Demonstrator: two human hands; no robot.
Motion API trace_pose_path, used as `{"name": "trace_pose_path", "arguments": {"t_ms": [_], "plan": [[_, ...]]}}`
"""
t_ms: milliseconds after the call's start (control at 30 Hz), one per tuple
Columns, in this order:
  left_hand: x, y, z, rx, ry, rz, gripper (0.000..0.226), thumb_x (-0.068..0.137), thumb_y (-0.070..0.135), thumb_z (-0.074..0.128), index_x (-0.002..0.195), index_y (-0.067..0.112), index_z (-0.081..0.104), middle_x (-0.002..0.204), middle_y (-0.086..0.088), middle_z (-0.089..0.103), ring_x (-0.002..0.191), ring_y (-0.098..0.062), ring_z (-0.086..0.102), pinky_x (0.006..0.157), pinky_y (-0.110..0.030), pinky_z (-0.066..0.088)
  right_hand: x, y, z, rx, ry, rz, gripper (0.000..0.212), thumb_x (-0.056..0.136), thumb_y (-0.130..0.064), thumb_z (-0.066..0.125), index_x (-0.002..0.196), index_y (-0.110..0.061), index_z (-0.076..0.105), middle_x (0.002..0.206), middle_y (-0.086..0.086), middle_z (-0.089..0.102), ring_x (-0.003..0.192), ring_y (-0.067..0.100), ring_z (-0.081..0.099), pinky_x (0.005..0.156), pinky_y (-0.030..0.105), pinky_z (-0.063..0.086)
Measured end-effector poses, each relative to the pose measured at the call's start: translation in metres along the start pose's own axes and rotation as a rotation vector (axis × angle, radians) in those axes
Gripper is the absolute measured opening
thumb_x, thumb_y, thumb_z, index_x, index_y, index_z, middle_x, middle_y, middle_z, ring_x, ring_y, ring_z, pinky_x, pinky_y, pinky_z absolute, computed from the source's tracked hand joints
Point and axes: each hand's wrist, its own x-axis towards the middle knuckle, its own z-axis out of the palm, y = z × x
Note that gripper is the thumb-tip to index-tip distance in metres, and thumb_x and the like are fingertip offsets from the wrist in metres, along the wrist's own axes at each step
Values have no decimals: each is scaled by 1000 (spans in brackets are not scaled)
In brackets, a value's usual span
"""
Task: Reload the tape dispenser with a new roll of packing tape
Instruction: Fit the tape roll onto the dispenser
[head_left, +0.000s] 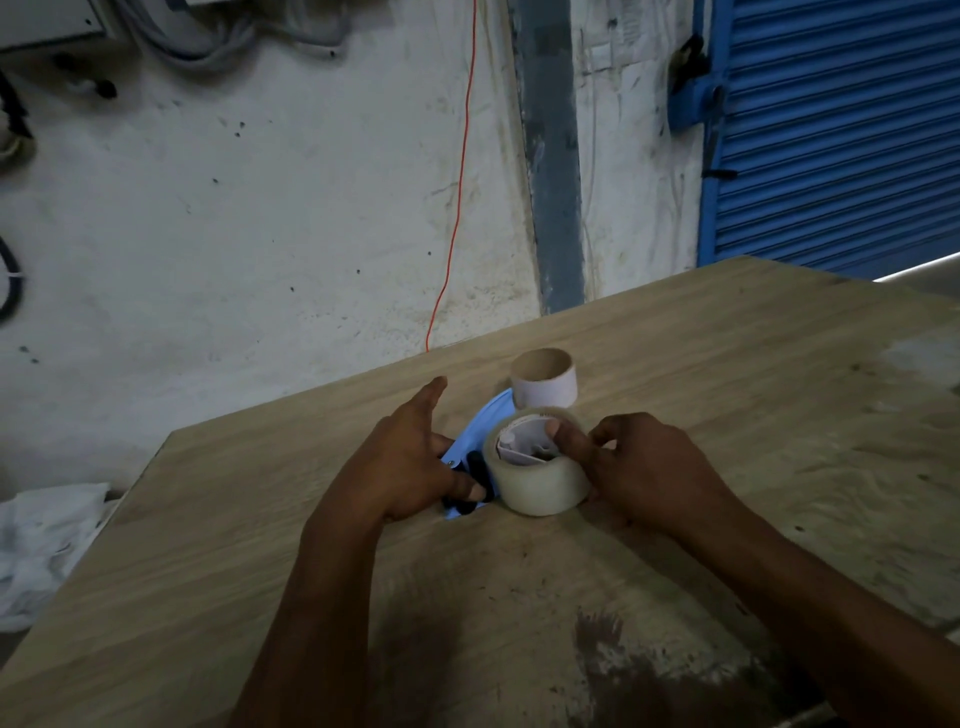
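Note:
A new roll of clear packing tape (540, 480) sits on the blue tape dispenser (485, 423), which lies flat on the wooden table (727, 364). My right hand (639, 467) grips the roll, with the thumb hooked over its top rim into the core. My left hand (410, 457) rests on the dispenser's left side, fingers on its black handle part (475, 467), index finger stretched out forward. An empty cardboard core (544, 378) stands upright just behind the roll.
The table's far edge runs close behind the cardboard core, with a stained white wall and an orange wire (457, 208) beyond. A blue roller shutter (841, 130) is at the right. Crumpled white plastic (41, 540) lies beyond the table's left edge.

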Motion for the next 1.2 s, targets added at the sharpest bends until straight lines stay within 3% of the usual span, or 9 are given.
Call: {"name": "trace_pose_path", "arguments": {"t_ms": [233, 333, 400, 533, 833, 967, 1067, 1133, 1200], "plan": [[-4, 5, 2, -5, 35, 68, 136, 59, 6, 96, 162, 38, 13, 111, 4, 79, 97, -7, 73, 79, -21, 49, 4, -9, -11, -204, -30, -16, 82, 79, -91, 38, 108, -20, 65, 88, 0, 70, 83, 22, 68, 79, 38, 56], [-3, 7, 2, 8, 66, 108, 135, 59, 8, 97, 162, 38, 14, 111, 8, 79, 105, -6, 71, 84, -21, 50, -6, -20, -12, -159, -157, -30, 104, 53, -105, 45, 122, -28, 56, 107, -8, 66, 93, 16, 64, 80, 36, 53], [-4, 9, 2, 29, 83, 121, 135, 58, 12, 98, 161, 39, 16, 116, 7, 78, 114, -9, 69, 98, -29, 49, -9, -21, -9, -189, -212, -81, 122, 38, -104, 58, 135, -32, 46, 123, -10, 65, 104, 14, 64, 87, 37, 56], [-5, 10, 3, 41, 82, 146, 133, 57, 13, 100, 160, 44, 21, 121, 5, 76, 116, -10, 69, 105, -30, 45, -10, -15, -2, -223, -161, -128, 118, 47, -80, 82, 144, -30, 37, 130, -7, 64, 111, 17, 63, 90, 39, 56], [-7, 12, 4, -16, 136, 263, 117, 60, 11, 98, 155, 41, 38, 122, 8, 75, 110, -4, 71, 105, -37, 55, -4, -4, -9, -148, -188, -162, 135, 43, -71, 90, 154, -30, 24, 139, -6, 60, 121, 18, 60, 97, 38, 53], [-9, 11, 2, -70, 122, 285, 103, 65, 4, 95, 151, 36, 47, 118, 12, 75, 107, 2, 71, 100, -25, 55, 4, -7, -20, -121, -304, -199, 165, 34, -66, 95, 156, -43, -14, 154, 7, 42, 136, 27, 49, 110, 44, 45], [-10, 12, 1, -96, 129, 301, 95, 66, 2, 94, 146, 34, 54, 118, 9, 77, 103, 3, 72, 97, -26, 57, 4, -11, -24, -80, -329, -250, 173, 35, -56, 100, 141, -56, -37, 170, 8, -2, 154, 39, 19, 118, 55, 35], [-11, 12, 2, -110, 144, 313, 88, 68, 0, 91, 142, 33, 58, 116, 8, 77, 102, 4, 72, 95, -26, 59, 5, -11, -22, -49, -341, -292, 176, 37, -51, 101, 136, -55, -44, 168, 5, -23, 157, 34, -2, 123, 53, 25], [-10, 13, 3, -108, 169, 338, 82, 69, 0, 89, 139, 33, 62, 117, 8, 77, 104, 4, 71, 93, -26, 60, 4, -9, -20, -13, -344, -313, 177, 39, -48, 101, 138, -50, -46, 168, 4, -25, 158, 29, -6, 123, 47, 21]]}}
